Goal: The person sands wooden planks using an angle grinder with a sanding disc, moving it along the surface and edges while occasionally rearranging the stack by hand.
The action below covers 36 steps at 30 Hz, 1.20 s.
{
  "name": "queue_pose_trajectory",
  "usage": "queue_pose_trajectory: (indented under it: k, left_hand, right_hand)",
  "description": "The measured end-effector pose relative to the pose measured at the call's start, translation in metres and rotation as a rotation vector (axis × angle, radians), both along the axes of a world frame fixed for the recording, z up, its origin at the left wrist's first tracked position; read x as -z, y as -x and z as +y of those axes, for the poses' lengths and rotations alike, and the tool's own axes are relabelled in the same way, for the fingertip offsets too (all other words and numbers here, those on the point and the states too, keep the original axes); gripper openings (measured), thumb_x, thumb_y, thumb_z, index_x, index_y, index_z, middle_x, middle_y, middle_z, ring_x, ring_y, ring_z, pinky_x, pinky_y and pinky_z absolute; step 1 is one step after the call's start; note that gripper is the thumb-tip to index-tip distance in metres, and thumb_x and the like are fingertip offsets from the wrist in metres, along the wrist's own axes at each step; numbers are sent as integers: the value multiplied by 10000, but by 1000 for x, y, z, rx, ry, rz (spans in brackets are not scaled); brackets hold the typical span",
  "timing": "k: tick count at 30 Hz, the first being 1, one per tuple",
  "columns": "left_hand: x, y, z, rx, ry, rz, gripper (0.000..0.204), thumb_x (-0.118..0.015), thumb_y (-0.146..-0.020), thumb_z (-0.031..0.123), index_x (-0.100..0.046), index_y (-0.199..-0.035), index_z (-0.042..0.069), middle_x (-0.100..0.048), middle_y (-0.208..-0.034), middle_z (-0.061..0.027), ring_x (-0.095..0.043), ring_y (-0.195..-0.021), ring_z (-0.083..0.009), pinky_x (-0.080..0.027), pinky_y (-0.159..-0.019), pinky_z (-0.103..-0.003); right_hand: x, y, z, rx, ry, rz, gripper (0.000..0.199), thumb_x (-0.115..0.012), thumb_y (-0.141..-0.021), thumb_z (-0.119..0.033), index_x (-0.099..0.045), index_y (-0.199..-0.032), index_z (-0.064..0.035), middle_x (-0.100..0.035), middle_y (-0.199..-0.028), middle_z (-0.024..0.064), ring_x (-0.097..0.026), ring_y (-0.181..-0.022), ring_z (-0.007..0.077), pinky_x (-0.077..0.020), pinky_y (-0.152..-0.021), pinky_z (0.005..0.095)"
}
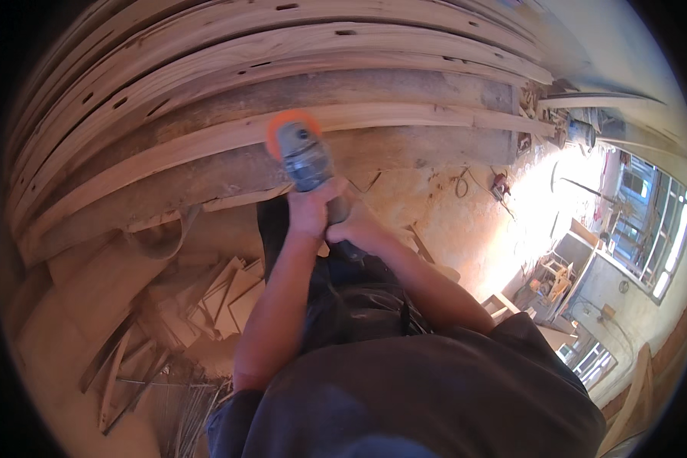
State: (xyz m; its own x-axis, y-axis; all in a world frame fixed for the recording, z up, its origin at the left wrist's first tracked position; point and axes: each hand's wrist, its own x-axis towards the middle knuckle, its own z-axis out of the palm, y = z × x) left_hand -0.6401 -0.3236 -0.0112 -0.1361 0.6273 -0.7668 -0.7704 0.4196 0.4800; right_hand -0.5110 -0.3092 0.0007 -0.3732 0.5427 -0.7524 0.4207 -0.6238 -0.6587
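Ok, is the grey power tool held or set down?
Held: bare left hand and bare right hand grip the grey power tool. Whether its orange disc touches the pale wooden plank, I cannot tell.

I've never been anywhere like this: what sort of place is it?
Probably a woodworking shop. Long wooden planks, some with slots, lie side by side; wood scraps are heaped at lower left; and the left hand and right hand grip a power tool.

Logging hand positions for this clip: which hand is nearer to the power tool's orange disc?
Left. The left hand grips the power tool farther forward, just behind the orange disc; the right hand holds it farther back from the disc.
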Motion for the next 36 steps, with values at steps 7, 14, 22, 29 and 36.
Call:
queue_pose_trajectory:
  k: [7, 14, 22, 29, 36]
  left_hand:
    - [15, -141, 75, 440, -45, 60, 232, -839, -761, 141, -695, -891, 14, -690, -771, -82, -649, -635, -176, -529, -601, -343]
    - [4, -135, 74, 335, -1, 38, 203, -751, -804, 166, -705, -894, -10, -709, -863, -121, -681, -770, -230, -551, -742, -367]
    - [17, -170, 96, 296, 12, -56, 253, -717, -838, 181, -661, -939, -43, -692, -885, -178, -671, -904, -304, -534, -899, -428]
    - [-20, -203, 134, 741, -125, 491, 436, -787, -819, 204, -673, -1171, -28, -710, -1135, -174, -657, -1092, -290, -495, -1000, -414]
    - [14, -12, 95, 853, 39, 1905, 704, -777, -763, 88, -532, -1423, 53, -564, -1409, -199, -478, -1366, -393, -397, -1145, -530]
  right_hand:
    - [-23, -126, 31, 397, 121, -12, 384, -750, -593, -99, -650, -954, -15, -683, -781, 82, -660, -688, 190, -522, -623, 322]
    - [14, -142, 32, 221, -93, -70, 348, -772, -593, -178, -683, -870, 13, -682, -734, 110, -686, -705, 224, -554, -684, 344]
    - [-18, -173, 86, 184, -91, -44, 405, -785, -589, -180, -674, -924, 19, -695, -793, 105, -683, -735, 218, -554, -695, 341]
    - [-15, -281, 105, 484, 68, 5, 261, -733, -652, -128, -674, -866, 7, -668, -747, 73, -653, -661, 176, -524, -626, 327]
    - [3, -343, 118, 748, 117, 164, 229, -708, -701, -119, -671, -858, 43, -671, -718, 126, -665, -613, 220, -534, -586, 342]
